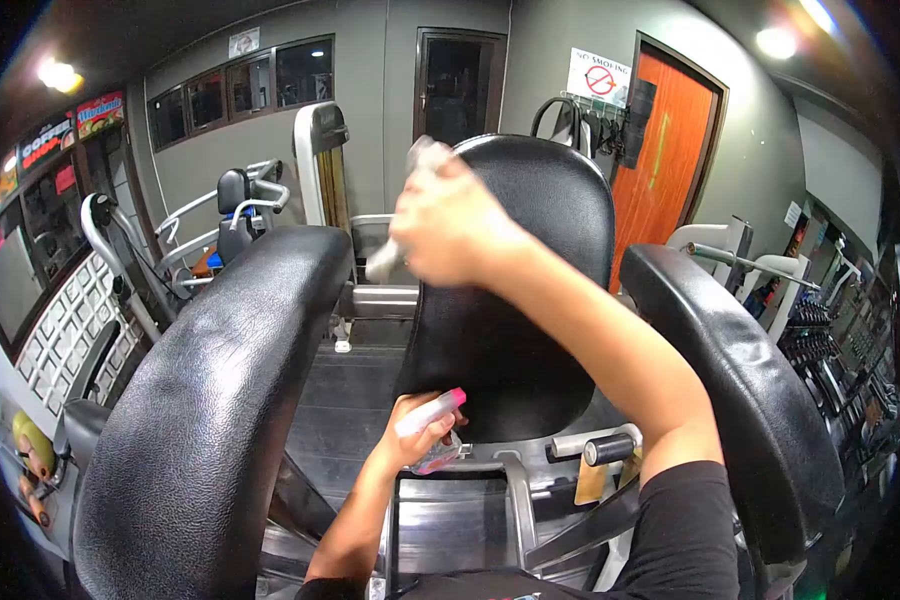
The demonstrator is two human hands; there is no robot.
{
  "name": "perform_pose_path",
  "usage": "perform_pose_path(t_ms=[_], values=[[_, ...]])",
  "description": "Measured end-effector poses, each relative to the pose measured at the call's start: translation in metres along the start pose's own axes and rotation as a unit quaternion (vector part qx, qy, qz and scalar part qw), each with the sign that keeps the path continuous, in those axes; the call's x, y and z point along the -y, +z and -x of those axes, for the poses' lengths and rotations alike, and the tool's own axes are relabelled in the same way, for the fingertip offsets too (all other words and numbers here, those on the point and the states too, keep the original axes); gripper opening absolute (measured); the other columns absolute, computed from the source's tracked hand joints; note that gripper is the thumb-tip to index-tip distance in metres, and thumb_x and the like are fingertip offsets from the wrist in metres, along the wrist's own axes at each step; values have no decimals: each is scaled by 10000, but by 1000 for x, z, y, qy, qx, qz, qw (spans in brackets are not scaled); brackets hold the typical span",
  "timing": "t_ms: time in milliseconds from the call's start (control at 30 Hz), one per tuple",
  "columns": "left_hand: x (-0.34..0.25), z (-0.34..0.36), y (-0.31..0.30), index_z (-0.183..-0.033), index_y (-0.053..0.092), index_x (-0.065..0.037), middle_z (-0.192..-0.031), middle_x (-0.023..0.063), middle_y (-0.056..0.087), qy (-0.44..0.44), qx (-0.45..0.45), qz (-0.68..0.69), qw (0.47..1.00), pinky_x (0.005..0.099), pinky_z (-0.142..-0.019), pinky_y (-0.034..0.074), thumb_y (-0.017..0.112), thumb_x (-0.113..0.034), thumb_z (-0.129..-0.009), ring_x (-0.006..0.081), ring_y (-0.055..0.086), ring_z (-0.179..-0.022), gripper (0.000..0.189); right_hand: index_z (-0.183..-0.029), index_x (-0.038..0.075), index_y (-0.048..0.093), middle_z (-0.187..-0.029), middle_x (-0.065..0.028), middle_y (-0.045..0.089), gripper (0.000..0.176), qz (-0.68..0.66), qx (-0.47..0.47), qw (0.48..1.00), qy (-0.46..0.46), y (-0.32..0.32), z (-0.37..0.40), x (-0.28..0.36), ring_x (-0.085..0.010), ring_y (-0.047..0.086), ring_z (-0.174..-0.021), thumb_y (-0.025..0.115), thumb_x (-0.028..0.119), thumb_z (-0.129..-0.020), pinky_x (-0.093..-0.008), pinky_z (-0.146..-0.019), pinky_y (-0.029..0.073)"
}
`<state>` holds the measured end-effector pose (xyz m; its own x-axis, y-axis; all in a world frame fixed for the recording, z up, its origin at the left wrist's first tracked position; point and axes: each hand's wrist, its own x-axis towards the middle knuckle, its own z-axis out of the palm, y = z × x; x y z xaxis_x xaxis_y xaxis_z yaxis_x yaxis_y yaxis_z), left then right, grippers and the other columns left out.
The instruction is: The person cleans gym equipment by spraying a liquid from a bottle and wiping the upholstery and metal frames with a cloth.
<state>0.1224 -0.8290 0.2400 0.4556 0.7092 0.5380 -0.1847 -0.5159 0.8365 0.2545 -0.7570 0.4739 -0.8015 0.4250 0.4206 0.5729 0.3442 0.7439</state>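
Grey gym walls (365, 150) and dark flooring (355, 400) surround the spot where the person's 2 hands are busy. The right hand (455, 225), blurred, is closed around a whitish, soft-looking cloth (382, 262). It is raised in front of the upper left part of a tall black padded backrest (540, 220); whether cloth and padding touch cannot be told. Lower down, the left hand (410, 435) grips a clear spray bottle with a whitish head and pink tip (432, 412), near the backrest's bottom left edge.

The step looks like wiping. To do it well, the cloth should lie flat under the palm rather than bunched, with even pressure and overlapping strokes from the top downward, following the rounded edge. The bottle is best kept low, clear of the right arm (620, 350) and its sweep.

Farther out, 2 long black padded arms, at left (210, 400) and at right (730, 350), flank the backrest, and an orange door (660, 140) stands beyond, to the right.
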Motion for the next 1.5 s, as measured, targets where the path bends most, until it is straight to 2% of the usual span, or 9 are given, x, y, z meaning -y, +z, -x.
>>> perform_pose_path(t_ms=[367, 433, 833, 1000, 1067, 1100, 1133, 1300, 1500], values=[[5, 2, 0, -902, 660, 23, -756, 120, 655, 14, -3, -58, 998, 298, -552, 490, 597, -237, -892, 194, 630, -577, 268, -787, 119, 727, -853, -58, 704, 217, -72, -104, 992, 26, 7, -2, -6, -223, 621, -1009, 617, 306, -786, -529, -1071, 280], [12, 8, -2, -900, 662, 11, -754, 128, 650, 41, 1, -86, 995, 326, -576, 498, 610, -233, -883, 230, 641, -608, 250, -716, 87, 687, -851, -87, 697, 209, 18, 106, 994, -18, 0, 4, 38, -233, 630, -971, 595, 265, -777, -519, -1073, 302], [78, 198, 29, -942, 671, -21, -801, 59, 675, -370, -28, 5, 929, 284, -579, 518, 616, -170, -900, 135, 630, -623, 165, -845, 107, 713, -863, -46, 696, 227, -79, 133, 985, -72, 45, 64, 211, -248, 621, -951, 569, 280, -820, -547, -1066, 297], [83, 224, 31, -916, 669, 12, -784, 69, 679, -286, -23, 19, 958, 280, -596, 501, 620, -198, -903, 126, 628, -650, 216, -624, 153, 718, -654, -61, 687, 193, -177, 188, 958, -128, 72, 103, 276, -207, 662, -722, 610, 234, -762, -529, -1104, 244], [59, 221, 26, -985, 665, 3, -765, 58, 671, -306, -10, -45, 951, 282, -591, 493, 615, -200, -908, 124, 624, -623, 222, -538, 123, 657, -619, -87, 662, 222, -379, 225, 895, -68, 138, 154, 332, -262, 652, -673, 580, 175, -739, -492, -884, 421], [47, 216, 27, -1012, 662, -3, -756, 54, 667, -289, -26, -74, 954, 283, -586, 489, 614, -201, -910, 122, 620, -613, 227, -656, 113, 682, -706, -122, 682, 243, -487, 281, 798, 217, 173, 193, 377, -290, 669, -729, 572, 265, -811, -505, -744, 473], [56, 225, 20, -1059, 653, -18, -732, 54, 661, -254, -16, -107, 961, 283, -581, 482, 614, -200, -909, 118, 612, -608, 239, -876, 104, 705, -843, -161, 693, 338, -502, 387, 765, 111, 104, 189, 315, -316, 680, -832, 533, 394, -888, -496, -694, 492], [88, 251, 13, -942, 683, -5, -722, 62, 669, -352, -102, -53, 929, 285, -577, 489, 614, -210, -906, 125, 617, -594, 219, -1095, -33, 638, -1017, -255, 672, 743, -664, 451, 448, 395, 55, 345, 334, -357, 650, -975, 444, 660, -910, -427, -818, 483], [30, 128, 45, -1085, 640, 29, -798, 86, 678, -177, -128, -9, 976, 281, -552, 505, 586, -225, -947, 121, 619, -576, 294, -1135, 59, 657, -1042, -251, 667, 552, -623, 398, 459, 493, 26, 423, 322, -371, 638, -1031, 521, 544, -907, -402, -874, 484]])
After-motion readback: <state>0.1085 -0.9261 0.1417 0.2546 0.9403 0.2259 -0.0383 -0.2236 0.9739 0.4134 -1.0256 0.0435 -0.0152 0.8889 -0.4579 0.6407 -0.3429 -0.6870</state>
